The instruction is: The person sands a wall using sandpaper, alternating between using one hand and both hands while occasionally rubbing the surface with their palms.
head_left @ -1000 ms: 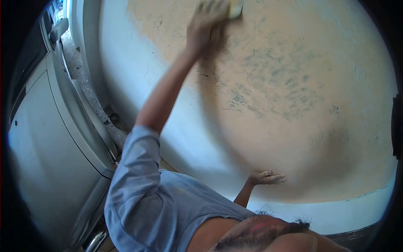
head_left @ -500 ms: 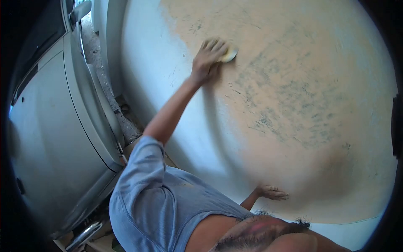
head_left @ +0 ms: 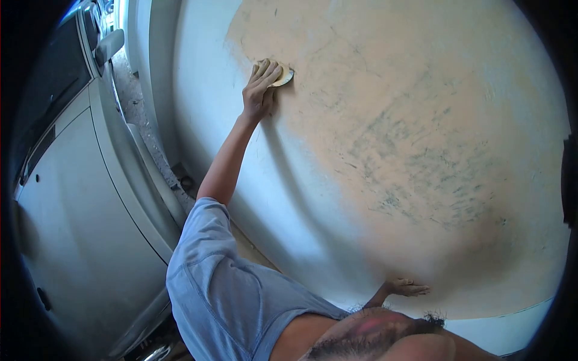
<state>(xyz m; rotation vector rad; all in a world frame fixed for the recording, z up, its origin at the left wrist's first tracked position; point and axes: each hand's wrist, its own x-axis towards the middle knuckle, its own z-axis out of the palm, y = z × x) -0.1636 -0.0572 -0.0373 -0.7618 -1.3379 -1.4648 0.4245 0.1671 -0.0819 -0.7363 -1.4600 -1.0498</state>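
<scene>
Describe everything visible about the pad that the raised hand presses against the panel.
The sanding pad is small, pale yellow and flat, with a rounded edge; its material cannot be told for sure. Only the part that sticks out past the fingers shows, and the rest is covered. The left hand, arm stretched up, presses it flat against the large curved panel, at the upper left edge of the tan, scuffed patch where that meets the white paint. Nothing else touches it.

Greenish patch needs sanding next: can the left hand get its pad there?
Probably yes. The left hand presses the pad on the panel, and the greenish patch lies on the same bare surface with nothing between. The right hand rests lower, clear of it.
</scene>
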